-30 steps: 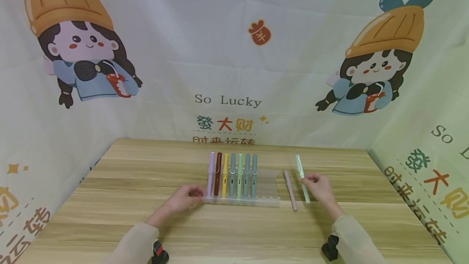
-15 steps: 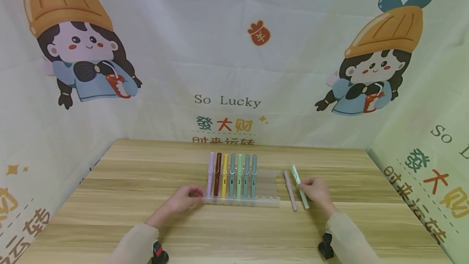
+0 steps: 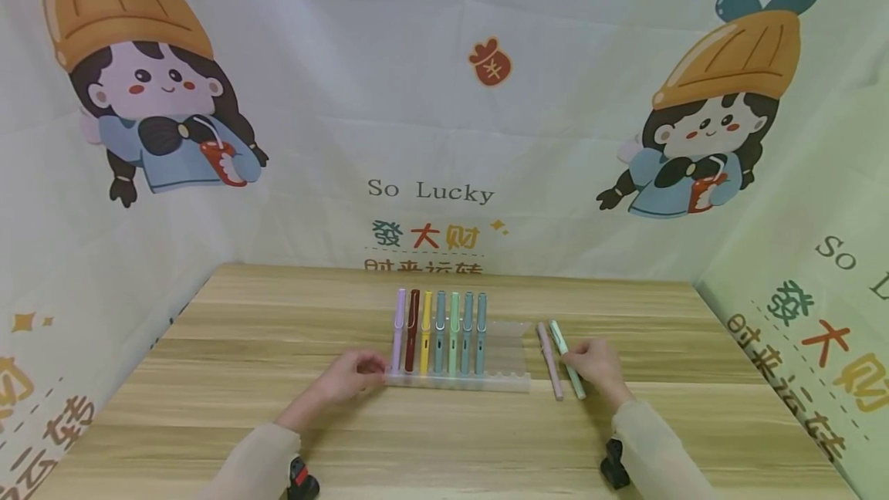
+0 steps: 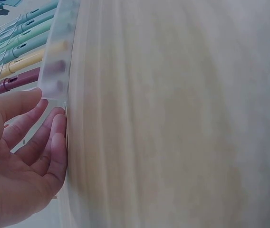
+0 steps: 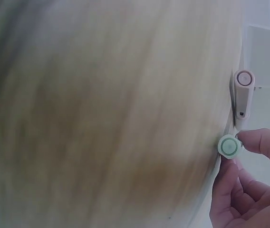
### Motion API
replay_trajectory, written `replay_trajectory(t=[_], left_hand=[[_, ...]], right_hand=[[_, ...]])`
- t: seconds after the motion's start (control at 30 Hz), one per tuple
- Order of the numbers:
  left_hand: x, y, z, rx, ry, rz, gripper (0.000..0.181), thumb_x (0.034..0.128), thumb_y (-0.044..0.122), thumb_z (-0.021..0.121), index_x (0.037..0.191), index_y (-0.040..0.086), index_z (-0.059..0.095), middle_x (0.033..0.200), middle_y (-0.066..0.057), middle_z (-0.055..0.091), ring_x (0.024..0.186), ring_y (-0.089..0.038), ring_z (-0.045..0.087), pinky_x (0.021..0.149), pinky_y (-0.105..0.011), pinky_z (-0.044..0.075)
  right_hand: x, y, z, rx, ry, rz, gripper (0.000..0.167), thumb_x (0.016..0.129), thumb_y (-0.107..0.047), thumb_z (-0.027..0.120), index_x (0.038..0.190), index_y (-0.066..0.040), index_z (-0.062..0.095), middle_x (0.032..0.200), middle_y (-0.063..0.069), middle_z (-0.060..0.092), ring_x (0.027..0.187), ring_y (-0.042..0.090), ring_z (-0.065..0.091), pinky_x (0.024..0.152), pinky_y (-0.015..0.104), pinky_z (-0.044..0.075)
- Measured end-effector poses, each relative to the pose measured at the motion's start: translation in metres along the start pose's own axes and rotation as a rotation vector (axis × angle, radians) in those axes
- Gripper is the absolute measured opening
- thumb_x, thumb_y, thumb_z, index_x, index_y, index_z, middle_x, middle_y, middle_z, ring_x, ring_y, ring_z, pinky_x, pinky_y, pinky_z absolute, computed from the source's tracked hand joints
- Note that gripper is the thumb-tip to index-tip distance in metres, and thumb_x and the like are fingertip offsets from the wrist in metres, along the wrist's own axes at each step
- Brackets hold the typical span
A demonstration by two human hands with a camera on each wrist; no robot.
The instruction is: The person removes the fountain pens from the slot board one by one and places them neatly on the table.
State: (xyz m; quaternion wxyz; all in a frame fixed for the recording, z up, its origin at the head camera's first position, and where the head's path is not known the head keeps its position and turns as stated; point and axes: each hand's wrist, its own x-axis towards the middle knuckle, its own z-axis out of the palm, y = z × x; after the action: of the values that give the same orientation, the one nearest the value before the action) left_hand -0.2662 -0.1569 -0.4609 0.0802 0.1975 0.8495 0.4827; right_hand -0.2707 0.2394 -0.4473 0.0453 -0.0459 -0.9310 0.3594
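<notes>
A clear plastic pen stand (image 3: 510, 352) lies mid-table with several capped pens side by side: lilac (image 3: 399, 330), dark red (image 3: 413, 330), yellow (image 3: 427, 330), light green (image 3: 454, 330) and blue-grey ones (image 3: 481, 334). At its left front corner my left hand (image 3: 353, 373) holds the edge between thumb and index finger. To the right of the stand, my right hand (image 3: 599, 365) pinches a pale mint pen (image 3: 557, 335) between thumb and fingers. Just left of that pen lies a dusty pink pen (image 3: 549, 362); in the right wrist view a small gap separates them.
The right part of the stand has bare slots along its front rail (image 3: 510, 384). Wood-grain tabletop (image 3: 444, 446) surrounds everything. A printed cloth (image 3: 333, 99) hangs behind the table and along both sides.
My right hand has brought the mint pen nearer and leftward, beside the pink pen, and its far end now leans further left. My left hand has stayed at the stand's corner.
</notes>
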Motion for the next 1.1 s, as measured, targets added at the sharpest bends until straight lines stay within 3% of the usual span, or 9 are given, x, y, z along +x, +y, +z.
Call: replay_trajectory(t=[0.23, 0.47, 0.57, 0.67, 0.87, 1.1], left_hand=[[-0.002, 0.001, 0.002, 0.000, 0.022, -0.009, 0.017, 0.0802, 0.003, 0.059, 0.095, -0.005, 0.058, 0.085, -0.007, 0.058, 0.077, -0.024, 0.053, 0.062, -0.036, 0.046], [-0.013, 0.032, 0.000, -0.001, 0.025, 0.002, 0.016, 0.0798, -0.001, 0.057, 0.094, -0.008, 0.056, 0.084, -0.012, 0.057, 0.077, -0.028, 0.053, 0.063, -0.038, 0.046], [-0.015, 0.036, -0.001, -0.008, 0.017, 0.011, 0.016, 0.0795, -0.002, 0.057, 0.093, -0.009, 0.056, 0.084, -0.013, 0.057, 0.077, -0.029, 0.053, 0.063, -0.038, 0.046], [-0.013, 0.031, 0.000, -0.010, 0.018, -0.001, 0.015, 0.0794, -0.002, 0.057, 0.093, -0.009, 0.056, 0.084, -0.013, 0.058, 0.078, -0.029, 0.053, 0.064, -0.039, 0.046], [-0.003, 0.005, 0.001, 0.008, 0.020, -0.014, 0.016, 0.0795, 0.003, 0.060, 0.094, -0.003, 0.059, 0.084, -0.006, 0.058, 0.077, -0.022, 0.053, 0.063, -0.034, 0.047], [0.000, 0.000, 0.001, 0.016, 0.014, -0.021, 0.016, 0.0791, 0.006, 0.061, 0.094, 0.001, 0.060, 0.084, -0.004, 0.058, 0.077, -0.019, 0.053, 0.064, -0.031, 0.046]], right_hand=[[-0.001, -0.001, -0.001, -0.012, -0.018, 0.017, 0.017, 0.073, -0.012, 0.064, 0.076, 0.005, 0.064, 0.065, 0.004, 0.058, 0.056, 0.015, 0.050, 0.047, 0.025, 0.041], [-0.001, -0.003, 0.000, 0.068, -0.059, 0.036, 0.025, 0.075, -0.009, 0.064, 0.091, 0.010, 0.059, 0.076, 0.013, 0.062, 0.056, 0.014, 0.056, 0.049, 0.026, 0.047], [-0.001, -0.002, 0.001, 0.096, -0.064, 0.023, 0.028, 0.075, -0.008, 0.064, 0.095, 0.011, 0.057, 0.080, 0.017, 0.063, 0.055, 0.015, 0.057, 0.049, 0.027, 0.048], [-0.001, -0.002, 0.002, 0.109, -0.065, 0.014, 0.029, 0.075, -0.008, 0.065, 0.096, 0.011, 0.056, 0.078, 0.016, 0.063, 0.055, 0.015, 0.057, 0.049, 0.027, 0.048], [0.001, 0.000, 0.005, 0.129, -0.067, 0.011, 0.031, 0.076, -0.008, 0.065, 0.099, 0.011, 0.056, 0.073, 0.011, 0.062, 0.055, 0.014, 0.056, 0.049, 0.027, 0.048], [0.001, -0.001, 0.006, 0.129, -0.068, 0.006, 0.030, 0.077, -0.008, 0.064, 0.100, 0.010, 0.056, 0.070, 0.008, 0.061, 0.054, 0.015, 0.056, 0.048, 0.028, 0.048]])
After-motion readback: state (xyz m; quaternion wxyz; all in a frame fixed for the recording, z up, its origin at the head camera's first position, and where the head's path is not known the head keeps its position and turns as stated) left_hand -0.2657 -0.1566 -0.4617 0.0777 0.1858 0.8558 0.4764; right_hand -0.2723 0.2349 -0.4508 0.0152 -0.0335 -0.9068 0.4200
